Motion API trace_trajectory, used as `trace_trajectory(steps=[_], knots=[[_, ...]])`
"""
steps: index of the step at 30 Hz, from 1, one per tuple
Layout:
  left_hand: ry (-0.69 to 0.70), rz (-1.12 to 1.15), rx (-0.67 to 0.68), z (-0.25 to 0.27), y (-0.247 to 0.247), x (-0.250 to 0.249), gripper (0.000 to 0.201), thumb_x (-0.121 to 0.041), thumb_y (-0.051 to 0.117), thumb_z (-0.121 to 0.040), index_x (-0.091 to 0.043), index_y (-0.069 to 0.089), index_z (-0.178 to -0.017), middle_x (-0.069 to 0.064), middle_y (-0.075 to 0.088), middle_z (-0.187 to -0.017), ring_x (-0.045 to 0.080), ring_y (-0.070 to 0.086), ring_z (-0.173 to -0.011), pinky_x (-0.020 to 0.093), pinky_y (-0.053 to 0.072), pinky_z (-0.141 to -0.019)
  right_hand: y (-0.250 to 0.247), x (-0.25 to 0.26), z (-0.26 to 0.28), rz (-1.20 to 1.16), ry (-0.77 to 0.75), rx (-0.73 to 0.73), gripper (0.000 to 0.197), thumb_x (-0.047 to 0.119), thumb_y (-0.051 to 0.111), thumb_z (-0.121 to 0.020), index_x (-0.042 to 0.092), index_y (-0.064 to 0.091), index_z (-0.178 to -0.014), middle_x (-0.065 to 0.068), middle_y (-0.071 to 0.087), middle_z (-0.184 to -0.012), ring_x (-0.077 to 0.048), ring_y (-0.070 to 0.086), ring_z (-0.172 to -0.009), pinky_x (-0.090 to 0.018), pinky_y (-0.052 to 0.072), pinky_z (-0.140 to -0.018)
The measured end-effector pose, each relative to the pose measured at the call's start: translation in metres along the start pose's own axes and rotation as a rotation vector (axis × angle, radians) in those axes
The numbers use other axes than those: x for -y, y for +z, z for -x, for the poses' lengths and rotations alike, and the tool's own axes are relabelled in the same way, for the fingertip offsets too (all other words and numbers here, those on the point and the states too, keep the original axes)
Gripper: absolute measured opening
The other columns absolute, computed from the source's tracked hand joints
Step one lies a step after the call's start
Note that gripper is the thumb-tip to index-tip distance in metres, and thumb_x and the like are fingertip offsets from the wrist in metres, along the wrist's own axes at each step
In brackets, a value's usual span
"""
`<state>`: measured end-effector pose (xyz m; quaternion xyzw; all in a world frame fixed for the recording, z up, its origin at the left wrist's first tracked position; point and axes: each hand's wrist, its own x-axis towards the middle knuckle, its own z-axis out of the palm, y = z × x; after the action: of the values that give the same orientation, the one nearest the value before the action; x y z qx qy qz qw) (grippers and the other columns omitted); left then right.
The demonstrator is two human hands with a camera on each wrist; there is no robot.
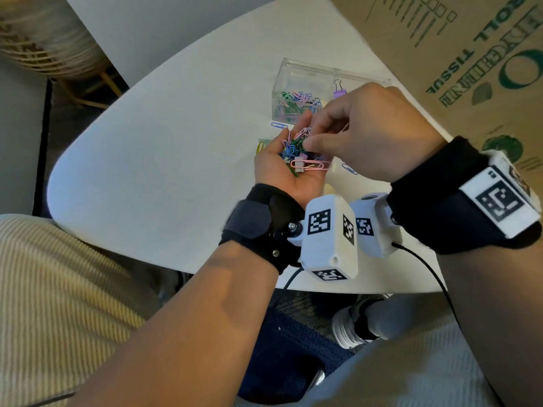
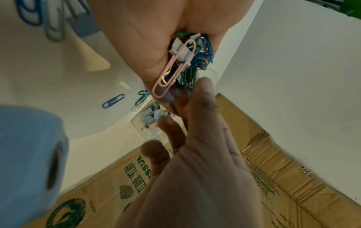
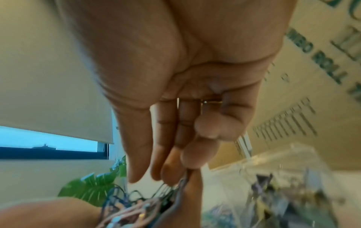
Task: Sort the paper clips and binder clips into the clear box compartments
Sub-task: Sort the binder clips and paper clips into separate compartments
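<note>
My left hand is palm up over the white table, cupping a heap of coloured paper clips and small binder clips. A large pink paper clip lies on top near the palm's edge; in the left wrist view the same pink clip points towards the fingers. My right hand comes in from above, thumb and forefinger pinching clips in the heap, the other fingers curled. The clear box stands just beyond, with paper clips in its left compartment and a purple binder clip in the right.
Loose clips lie on the table around my hands: a blue one, a yellow-green bunch, another blue one. A large cardboard box stands to the right, a wicker chair far left.
</note>
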<state>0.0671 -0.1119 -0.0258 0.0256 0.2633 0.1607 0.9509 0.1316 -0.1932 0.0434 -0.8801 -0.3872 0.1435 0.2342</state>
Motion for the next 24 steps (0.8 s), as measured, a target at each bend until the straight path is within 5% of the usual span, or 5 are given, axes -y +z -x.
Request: trace_trajectory(steps=[3,7,13,19,24], knots=[[-0.01,0.012,-0.023,0.0,0.001,0.001,0.036,-0.019,0.032,-0.098,0.001,0.062,-0.096,0.019,0.063,-0.092,0.03,0.065,-0.073,0.034,0.056,-0.058,0.002,0.0,0.002,0.224,0.038,0.039,0.018,0.047,0.072,-0.076,0.028,0.073,-0.075,0.006,0.068,-0.081,-0.019,0.059,-0.083,-0.029,0.046,-0.071],[-0.029,0.018,-0.057,-0.002,-0.003,0.0,0.04,-0.023,0.032,-0.1,0.0,0.064,-0.093,0.017,0.064,-0.09,0.029,0.067,-0.069,0.035,0.057,-0.058,0.011,0.003,0.004,0.256,-0.006,0.136,0.02,0.044,0.069,-0.08,0.025,0.072,-0.075,0.003,0.068,-0.081,-0.02,0.06,-0.08,-0.029,0.045,-0.069],[-0.031,0.038,-0.05,0.0,-0.003,0.0,0.034,-0.022,0.033,-0.098,0.0,0.06,-0.101,0.021,0.068,-0.079,0.034,0.067,-0.068,0.039,0.056,-0.062,0.008,0.0,-0.001,-0.032,-0.002,0.079,0.015,0.032,0.08,-0.072,0.02,0.071,-0.068,0.026,0.061,-0.056,0.012,0.055,-0.059,-0.004,0.037,-0.053],[0.001,0.045,-0.078,0.002,0.0,0.005,0.032,-0.016,0.034,-0.096,0.001,0.057,-0.081,0.016,0.061,-0.057,0.024,0.057,-0.041,0.032,0.056,-0.05,0.012,-0.003,-0.007,-0.466,0.041,-0.062,0.008,0.016,0.081,-0.074,0.017,0.073,-0.071,-0.002,0.072,-0.062,-0.012,0.063,-0.051,-0.024,0.049,-0.051],[-0.043,0.055,-0.032,0.001,-0.007,-0.003,0.037,-0.02,0.034,-0.098,0.004,0.062,-0.1,0.021,0.065,-0.089,0.034,0.064,-0.082,0.045,0.052,-0.08,-0.006,-0.017,-0.015,-0.633,0.093,-0.275,0.014,0.007,0.076,-0.078,0.02,0.071,-0.076,0.002,0.067,-0.06,-0.011,0.059,-0.048,-0.023,0.048,-0.045]])
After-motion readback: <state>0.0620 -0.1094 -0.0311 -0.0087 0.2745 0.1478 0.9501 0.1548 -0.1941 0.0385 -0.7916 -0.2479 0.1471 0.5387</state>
